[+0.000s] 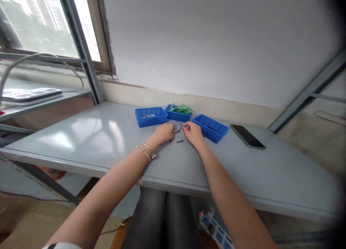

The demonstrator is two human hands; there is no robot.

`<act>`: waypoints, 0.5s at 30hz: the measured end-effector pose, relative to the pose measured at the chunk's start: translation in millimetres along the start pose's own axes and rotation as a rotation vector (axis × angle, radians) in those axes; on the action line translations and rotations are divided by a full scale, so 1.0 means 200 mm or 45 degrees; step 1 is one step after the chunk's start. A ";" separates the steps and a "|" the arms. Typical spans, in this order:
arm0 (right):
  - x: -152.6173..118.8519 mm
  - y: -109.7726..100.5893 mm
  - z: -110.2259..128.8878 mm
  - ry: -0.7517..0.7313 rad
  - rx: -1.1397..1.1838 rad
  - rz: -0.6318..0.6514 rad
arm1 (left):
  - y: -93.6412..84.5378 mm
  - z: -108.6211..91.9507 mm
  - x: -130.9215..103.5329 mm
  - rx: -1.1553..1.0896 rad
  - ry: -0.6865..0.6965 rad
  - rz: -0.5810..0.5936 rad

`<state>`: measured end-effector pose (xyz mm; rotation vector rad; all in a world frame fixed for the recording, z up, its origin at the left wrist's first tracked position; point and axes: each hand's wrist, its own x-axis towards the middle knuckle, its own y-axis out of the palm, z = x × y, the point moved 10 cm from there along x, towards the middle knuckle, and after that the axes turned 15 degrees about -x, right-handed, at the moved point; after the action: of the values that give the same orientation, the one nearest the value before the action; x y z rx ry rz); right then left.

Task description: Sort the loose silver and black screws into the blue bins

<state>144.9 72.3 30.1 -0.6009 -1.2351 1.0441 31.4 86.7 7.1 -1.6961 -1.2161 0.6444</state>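
My left hand (164, 132), bracelets at its wrist, rests low over the grey table with its fingers curled closed. A dark pointed bit shows under it, but what it holds is hidden. Facing it, my right hand (193, 132) has thumb and forefinger pinched together; anything between them is too small to make out. A black screw (180, 141) lies on the table between the hands, nearer to me. Just beyond it, another dark screw (177, 131) lies by my left fingertips. Several silver screws or pins (177, 122) lie in the gap behind the fingers.
A blue bin (151, 122) with silver pieces stands behind my left hand. The middle blue bin (178, 117) holds green plastic wrap (182, 109). Beside my right hand, a third blue bin (213, 134) contains dark pieces. A phone (248, 136) lies farther right. Metal frame posts flank the table (108, 148).
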 end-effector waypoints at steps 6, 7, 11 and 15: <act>0.00 0.02 0.01 -0.010 0.048 0.052 | 0.00 0.02 0.00 0.028 -0.027 -0.047; 0.00 0.03 0.02 -0.013 0.055 0.056 | 0.00 0.02 0.00 0.026 -0.028 -0.046; 0.00 0.04 0.03 -0.040 0.072 0.073 | 0.00 0.02 0.00 0.006 -0.023 -0.045; 0.00 0.07 0.04 -0.045 0.051 0.142 | 0.00 0.01 0.00 -0.004 -0.020 -0.036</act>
<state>132.6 76.8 19.2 -0.6281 -1.2199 1.1742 29.3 86.8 6.6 -1.6759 -1.2505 0.6400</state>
